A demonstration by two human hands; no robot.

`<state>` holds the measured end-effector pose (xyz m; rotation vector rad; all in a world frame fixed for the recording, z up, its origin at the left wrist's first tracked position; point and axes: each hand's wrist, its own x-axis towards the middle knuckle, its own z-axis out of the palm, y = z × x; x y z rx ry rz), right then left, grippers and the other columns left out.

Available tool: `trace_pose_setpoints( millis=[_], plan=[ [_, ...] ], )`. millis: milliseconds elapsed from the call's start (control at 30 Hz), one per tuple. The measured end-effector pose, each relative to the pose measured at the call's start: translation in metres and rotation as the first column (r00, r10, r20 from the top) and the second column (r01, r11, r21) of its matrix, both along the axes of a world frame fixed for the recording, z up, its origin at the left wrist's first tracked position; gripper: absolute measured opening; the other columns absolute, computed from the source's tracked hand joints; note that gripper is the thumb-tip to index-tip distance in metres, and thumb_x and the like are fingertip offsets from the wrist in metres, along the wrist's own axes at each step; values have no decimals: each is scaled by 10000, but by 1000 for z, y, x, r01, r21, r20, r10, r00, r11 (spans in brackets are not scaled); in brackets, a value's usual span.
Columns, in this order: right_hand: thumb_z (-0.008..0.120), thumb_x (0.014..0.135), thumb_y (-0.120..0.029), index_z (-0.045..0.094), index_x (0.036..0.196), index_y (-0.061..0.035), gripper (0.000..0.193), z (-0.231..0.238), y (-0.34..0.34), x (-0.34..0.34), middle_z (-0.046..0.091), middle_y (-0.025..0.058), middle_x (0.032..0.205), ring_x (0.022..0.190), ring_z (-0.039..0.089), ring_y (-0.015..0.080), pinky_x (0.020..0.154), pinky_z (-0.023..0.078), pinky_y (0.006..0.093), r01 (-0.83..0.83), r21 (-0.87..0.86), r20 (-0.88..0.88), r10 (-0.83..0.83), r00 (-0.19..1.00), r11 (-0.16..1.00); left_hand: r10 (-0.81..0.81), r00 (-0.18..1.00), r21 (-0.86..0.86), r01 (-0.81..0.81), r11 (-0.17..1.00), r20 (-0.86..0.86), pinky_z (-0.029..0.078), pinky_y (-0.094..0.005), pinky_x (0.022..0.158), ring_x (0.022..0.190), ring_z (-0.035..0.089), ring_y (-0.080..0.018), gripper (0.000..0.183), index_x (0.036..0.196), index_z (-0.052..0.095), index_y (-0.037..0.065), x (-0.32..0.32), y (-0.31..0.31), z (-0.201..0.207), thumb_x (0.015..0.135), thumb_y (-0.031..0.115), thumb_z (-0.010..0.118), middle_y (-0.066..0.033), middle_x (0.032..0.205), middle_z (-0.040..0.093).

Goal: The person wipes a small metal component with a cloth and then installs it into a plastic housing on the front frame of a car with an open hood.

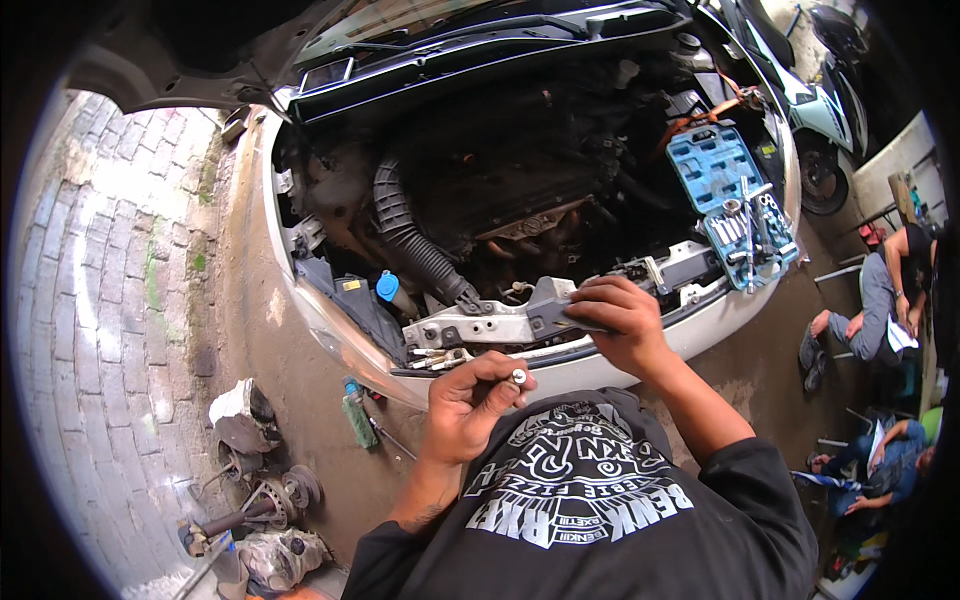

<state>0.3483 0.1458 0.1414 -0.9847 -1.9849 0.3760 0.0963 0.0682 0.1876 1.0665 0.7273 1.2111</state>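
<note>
Pinched in my left hand (468, 408) is a spark plug (519, 377), its pale end facing up between thumb and fingers. My right hand (622, 322) is over the car's front crossmember (485, 328), fingers bent around a thin dark flat piece (588, 326); its kind is hard to make out. Several more spark plugs (436, 357) lie together on the front edge, just left of my left hand. Behind both hands is the open engine bay (500, 170), with a ribbed black air hose (405, 220) running down to the crossmember.
A blue socket set case (708, 165) lies unfolded on the bay's right side. A blue-capped reservoir (388, 287) stands at the left. On the floor are a green brush-like item (358, 418) and greasy metal parts (270, 500). People sit at the right (875, 310), near a motorbike (825, 130).
</note>
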Motion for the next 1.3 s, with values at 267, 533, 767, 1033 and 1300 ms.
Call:
trace_pose_setpoints(
  millis=[267,533,767,1033,1300],
  plan=[
    [813,750,108,784,1002,-4,277,-9,-15,32,773,140,1046,973,751,286,863,583,356,79,-260,-277,-152,949,962,-132,988,46,128,991,84,549,-300,691,775,660,-192,250,1151,713,-74,1,-8,56,1054,150,659,-182,991,712],
    [759,772,147,768,1013,13,275,-5,-27,43,778,141,1048,990,758,260,889,576,338,76,-351,-309,-192,932,933,-406,909,315,359,879,97,576,-356,876,924,704,-245,347,1224,665,-105,2,-21,117,1080,209,630,-176,1031,724],
    [750,728,142,745,985,22,283,12,-29,36,772,159,1047,1011,745,307,919,571,384,25,-276,-347,-123,930,961,-212,929,8,220,975,302,557,-314,910,1054,686,-184,297,1252,557,-14,11,-12,85,1012,69,710,-173,1164,690],
    [838,776,-188,786,1018,-102,263,111,-34,2,759,145,1143,1100,713,360,1018,548,553,-313,96,-170,326,930,945,-138,986,68,131,989,98,513,-292,915,1036,644,-166,211,1203,625,-11,9,4,53,1009,34,696,-121,1139,660],
    [822,798,-239,801,1030,-165,244,124,-34,-21,762,86,1154,1101,727,320,1025,556,570,-314,268,-20,331,943,911,33,988,149,-10,989,-152,490,-262,872,971,620,-139,203,1185,651,-18,9,1,47,990,12,701,-95,1107,667]
  ],
)
